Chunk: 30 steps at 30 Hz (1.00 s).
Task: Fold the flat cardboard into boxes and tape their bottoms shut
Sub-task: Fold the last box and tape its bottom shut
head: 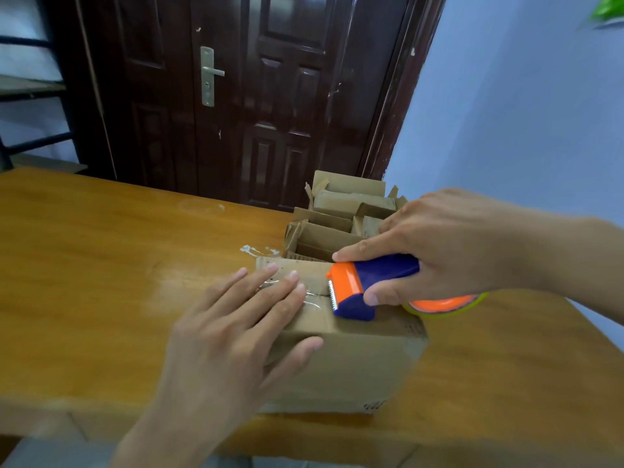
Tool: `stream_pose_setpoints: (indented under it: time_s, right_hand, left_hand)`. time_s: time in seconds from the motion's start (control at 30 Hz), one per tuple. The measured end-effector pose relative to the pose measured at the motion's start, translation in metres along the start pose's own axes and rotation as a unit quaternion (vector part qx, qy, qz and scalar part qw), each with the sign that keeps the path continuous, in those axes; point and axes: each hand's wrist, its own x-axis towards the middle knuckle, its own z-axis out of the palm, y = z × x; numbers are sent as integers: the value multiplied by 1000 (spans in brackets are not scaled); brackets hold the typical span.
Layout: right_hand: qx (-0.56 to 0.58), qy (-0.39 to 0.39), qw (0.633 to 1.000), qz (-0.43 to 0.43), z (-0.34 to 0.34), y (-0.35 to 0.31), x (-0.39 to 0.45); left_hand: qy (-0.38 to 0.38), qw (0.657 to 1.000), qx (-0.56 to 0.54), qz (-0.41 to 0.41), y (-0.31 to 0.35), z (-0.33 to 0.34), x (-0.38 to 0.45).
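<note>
Cardboard box (341, 359) upside down on tabletop (101, 265), bottom flaps up, clear tape (314, 300) along seam. Left hand (233, 336) flat on flaps, fingers (270, 292) straight & slightly apart, pressing tape end. Right hand (435, 244) fingers clamped on tape dispenser (364, 285), blade at seam. Finished boxes (337, 217) just behind. Box prob. light, hollow, semi-stiff; flaps give under load, so hold near edges/corners, w/ flat palm on top.

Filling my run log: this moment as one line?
step: taping seam | left hand: pressing tape on box | right hand: gripping tape dispenser
</note>
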Motion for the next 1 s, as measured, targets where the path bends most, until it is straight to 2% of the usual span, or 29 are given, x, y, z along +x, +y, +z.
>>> stream_pose_setpoints:
  time_s: [0.13,0.3,0.53,0.8,1.0]
  right_hand:
    - [4,16,1000,2,3,1,-1]
    - [14,22,1000,13,4,1,-4]
    - [20,22,999,17,6,6,-8]
    - [77,11,996,35,8,14,-22]
    - [79,5,996,46,16,20,-39]
  left_hand:
    - [13,999,37,-33,20,1,6]
    - [-37,996,62,-52,35,12,7]
    - [13,998,56,-37,29,18,6]
    - [20,998,44,-28,25,18,4]
    - [26,999,34,-34,23,16,4]
